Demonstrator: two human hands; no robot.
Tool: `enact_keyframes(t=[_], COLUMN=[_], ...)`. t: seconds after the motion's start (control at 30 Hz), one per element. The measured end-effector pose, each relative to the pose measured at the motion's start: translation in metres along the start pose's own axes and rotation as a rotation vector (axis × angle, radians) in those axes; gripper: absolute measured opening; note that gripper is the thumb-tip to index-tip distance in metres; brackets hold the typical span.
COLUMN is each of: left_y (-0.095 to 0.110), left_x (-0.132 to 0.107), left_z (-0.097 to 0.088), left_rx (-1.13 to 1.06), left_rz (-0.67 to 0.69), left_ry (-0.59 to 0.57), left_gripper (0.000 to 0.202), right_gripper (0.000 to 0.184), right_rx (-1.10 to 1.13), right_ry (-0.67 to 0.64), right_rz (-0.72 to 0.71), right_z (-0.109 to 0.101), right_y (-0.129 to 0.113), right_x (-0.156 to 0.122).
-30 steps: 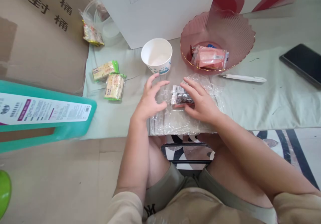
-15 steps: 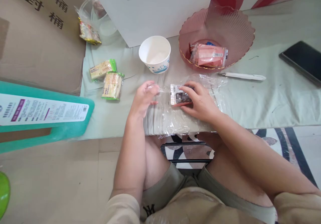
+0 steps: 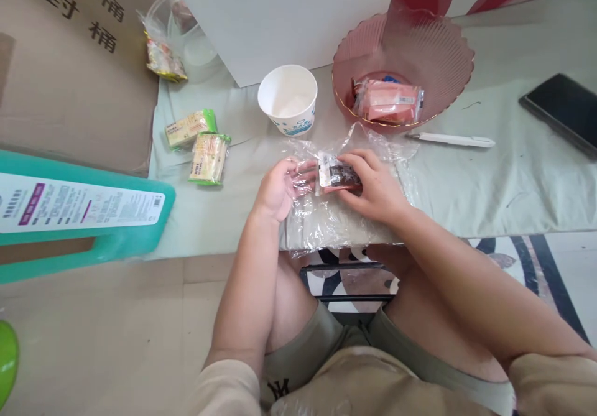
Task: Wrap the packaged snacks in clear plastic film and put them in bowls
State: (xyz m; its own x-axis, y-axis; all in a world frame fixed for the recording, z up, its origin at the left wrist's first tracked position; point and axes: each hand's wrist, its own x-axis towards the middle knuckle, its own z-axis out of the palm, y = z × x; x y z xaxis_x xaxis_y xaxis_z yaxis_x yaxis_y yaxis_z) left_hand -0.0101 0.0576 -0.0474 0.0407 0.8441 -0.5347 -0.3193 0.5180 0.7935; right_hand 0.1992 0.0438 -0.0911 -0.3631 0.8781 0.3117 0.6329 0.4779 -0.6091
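My right hand point(image 3: 377, 187) grips a small snack packet point(image 3: 339, 175) with a white end, a dark printed face and a pinkish edge, its thumb below and fingers above. A crinkled sheet or bag of clear plastic point(image 3: 321, 223) lies under and around the packet. To the left, my left hand point(image 3: 282, 189) has its fingers stretched toward the packet's white end, with clear film over them. Whether the fingertips touch the packet, I cannot tell. Beyond the hands stands a white paper cup point(image 3: 288, 102) with blue print.
Two green-ended snack packets point(image 3: 209, 158) lie left of the cup. A pink scalloped bowl point(image 3: 438, 49) holds pink packets, with a white pen point(image 3: 452, 140) before it and a black phone point(image 3: 566, 111) farther right. A teal container point(image 3: 153, 217) stands at left; a white box point(image 3: 280, 24) is behind.
My left hand has moved right, its fingers now spread under the clear film close to the packet. The film has shifted and bunched up at the far side. My right hand keeps the packet.
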Motion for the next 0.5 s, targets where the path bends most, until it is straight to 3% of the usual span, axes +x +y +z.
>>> enact_keyframes(t=[0.23, 0.5], left_y=[0.005, 0.010], left_x=[0.001, 0.009], left_z=[0.004, 0.008], left_rx=[-0.162, -0.228], left_rz=[-0.073, -0.108], left_ry=[-0.115, 0.030], left_gripper=[0.014, 0.018], right_gripper=[0.060, 0.049], right_rx=[0.034, 0.179], right_ry=[0.021, 0.120], right_rz=[0.019, 0.003], right_z=[-0.001, -0.008], right_y=[0.000, 0.010], right_x=[0.001, 0.005])
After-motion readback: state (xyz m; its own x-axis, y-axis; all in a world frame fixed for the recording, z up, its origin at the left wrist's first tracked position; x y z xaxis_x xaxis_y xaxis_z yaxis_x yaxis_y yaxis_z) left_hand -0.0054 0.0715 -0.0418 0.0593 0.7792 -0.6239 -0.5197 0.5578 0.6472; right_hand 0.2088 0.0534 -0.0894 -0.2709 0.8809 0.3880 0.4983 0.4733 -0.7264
